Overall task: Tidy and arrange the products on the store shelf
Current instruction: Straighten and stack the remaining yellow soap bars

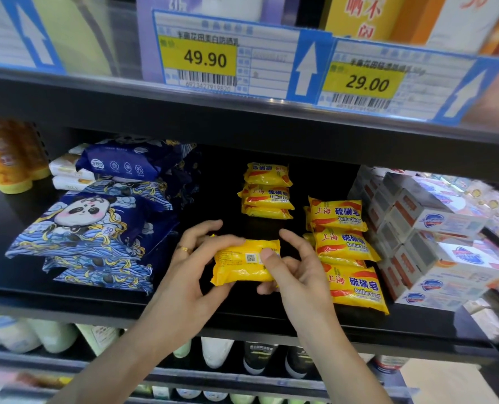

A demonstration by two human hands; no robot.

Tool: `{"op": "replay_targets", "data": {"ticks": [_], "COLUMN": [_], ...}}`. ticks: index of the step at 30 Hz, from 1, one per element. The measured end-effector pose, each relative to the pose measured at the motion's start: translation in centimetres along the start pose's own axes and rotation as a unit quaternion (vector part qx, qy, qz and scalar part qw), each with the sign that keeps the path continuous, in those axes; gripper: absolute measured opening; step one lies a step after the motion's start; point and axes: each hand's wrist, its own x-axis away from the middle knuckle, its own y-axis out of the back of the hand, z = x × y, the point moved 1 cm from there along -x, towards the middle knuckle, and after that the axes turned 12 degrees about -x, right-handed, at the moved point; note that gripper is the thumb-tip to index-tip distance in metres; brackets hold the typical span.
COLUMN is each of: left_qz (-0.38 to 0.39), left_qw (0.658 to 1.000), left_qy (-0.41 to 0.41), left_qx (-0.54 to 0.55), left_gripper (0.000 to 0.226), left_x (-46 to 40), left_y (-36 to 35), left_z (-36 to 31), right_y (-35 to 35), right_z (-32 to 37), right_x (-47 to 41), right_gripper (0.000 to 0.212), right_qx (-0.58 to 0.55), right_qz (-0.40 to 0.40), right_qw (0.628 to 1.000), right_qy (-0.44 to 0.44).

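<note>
While both hands hold one yellow soap packet (243, 262) | left hand (189, 266) fingers curled round its left end | right hand (296, 271) thumb and fingers pinching its right end | black shelf (67, 290) | soap stacks (346, 249) just right.

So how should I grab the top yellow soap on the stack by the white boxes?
Take the top sulfur soap packet across its two long edges, coming from the front and above. It lies flat with its label up, and the white soap boxes crowd its right end, so the ends are harder to reach.
</note>
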Motion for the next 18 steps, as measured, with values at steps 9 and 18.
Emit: {"op": "replay_targets", "data": {"ticks": [9, 18], "left_qz": [-0.012, -0.001], "left_qw": [1.0, 1.0], "left_qy": [-0.002, 0.002], "left_qx": [-0.025, -0.004], "left_gripper": [0.053, 0.037], "left_x": [-0.12, -0.17], "left_y": [0.25, 0.31], "left_z": [-0.35, -0.4], "right_y": [-0.21, -0.18], "right_z": [0.32, 0.16], "right_x": [-0.02, 0.11], "right_gripper": [0.043, 0.05], "right_qx": [0.01, 0.019], "right_qz": [-0.002, 0.015], "right_qw": [1.0, 1.0], "right_qy": [-0.014, 0.012]}}
